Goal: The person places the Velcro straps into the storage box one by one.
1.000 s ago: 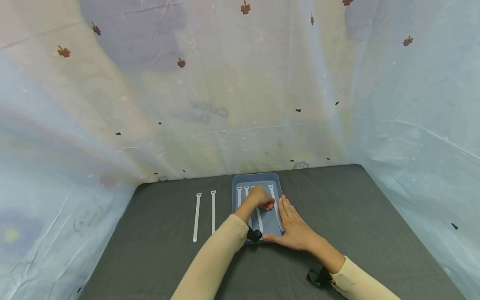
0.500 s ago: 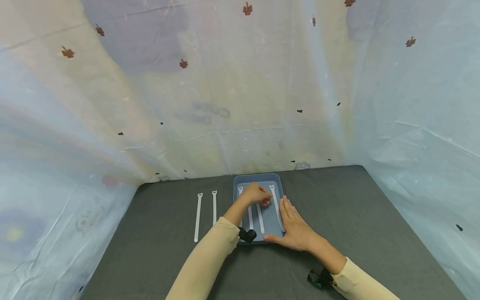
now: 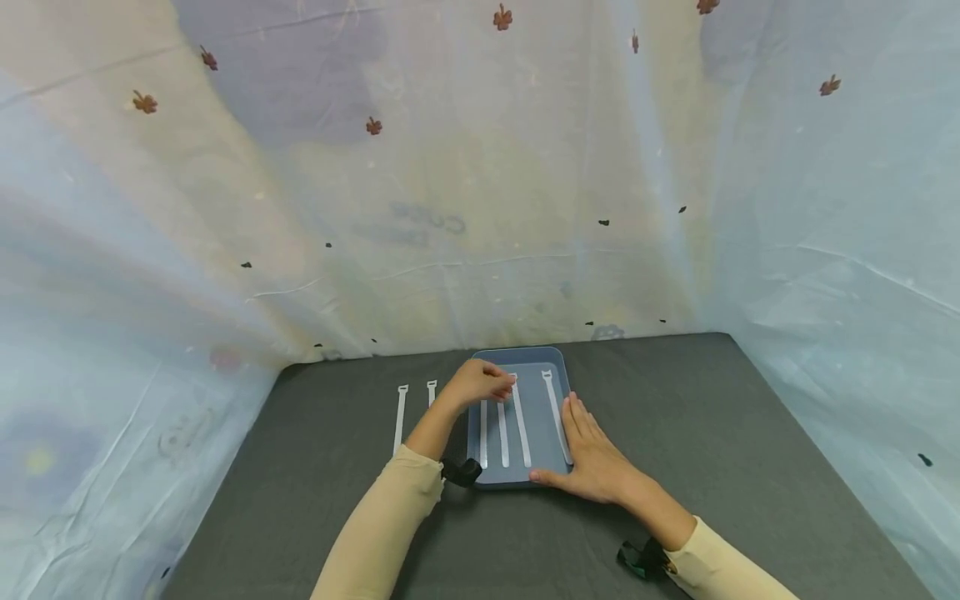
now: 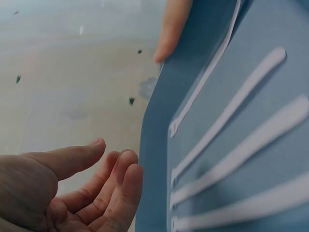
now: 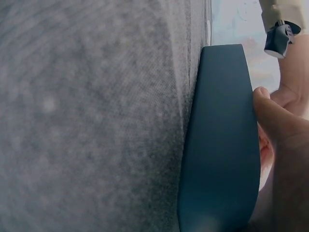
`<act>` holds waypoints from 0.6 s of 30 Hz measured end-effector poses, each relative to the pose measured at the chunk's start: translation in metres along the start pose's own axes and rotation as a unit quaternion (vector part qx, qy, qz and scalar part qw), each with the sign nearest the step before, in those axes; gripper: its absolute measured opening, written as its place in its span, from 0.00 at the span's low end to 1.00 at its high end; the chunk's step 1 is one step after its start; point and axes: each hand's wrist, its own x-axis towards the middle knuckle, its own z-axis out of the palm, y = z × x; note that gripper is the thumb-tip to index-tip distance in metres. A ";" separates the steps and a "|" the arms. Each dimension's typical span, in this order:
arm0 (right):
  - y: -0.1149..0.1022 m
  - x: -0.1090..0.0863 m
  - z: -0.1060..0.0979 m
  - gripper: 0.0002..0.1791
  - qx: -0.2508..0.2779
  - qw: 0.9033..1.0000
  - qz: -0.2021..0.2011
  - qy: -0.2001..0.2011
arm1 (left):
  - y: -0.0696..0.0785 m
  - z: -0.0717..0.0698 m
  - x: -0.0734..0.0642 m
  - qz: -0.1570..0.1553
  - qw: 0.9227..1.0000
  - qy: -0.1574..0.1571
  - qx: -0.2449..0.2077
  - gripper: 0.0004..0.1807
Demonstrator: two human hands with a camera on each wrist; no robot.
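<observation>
Four flat white plastic-looking strips (image 3: 522, 425) lie in the shallow blue-grey rectangular tray (image 3: 542, 442). Left hand (image 3: 480, 383), over the tray's far-left part: empty, fingers loosely curved; right hand (image 3: 592, 462): straight-fingered along its right rim. Steady bracing and light contact should avoid shifting neighbouring strips.

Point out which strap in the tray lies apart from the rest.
The rightmost strap in the tray, in the head view: a wide gap separates it from the tray's other three straps, which lie closer together.
</observation>
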 end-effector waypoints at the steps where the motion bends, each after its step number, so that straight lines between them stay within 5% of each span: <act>1: 0.000 0.000 0.000 0.71 -0.001 1.000 0.001 -0.001 | -0.002 -0.004 -0.002 0.002 1.000 0.003 -0.002 0.15; 10: 0.000 0.001 0.001 0.72 -0.004 1.000 0.005 0.000 | -0.020 -0.045 -0.021 -0.020 0.999 0.043 -0.023 0.15; 18: -0.001 0.000 0.000 0.72 -0.005 1.000 0.003 -0.002 | -0.042 -0.065 -0.035 -0.034 0.996 0.073 -0.029 0.15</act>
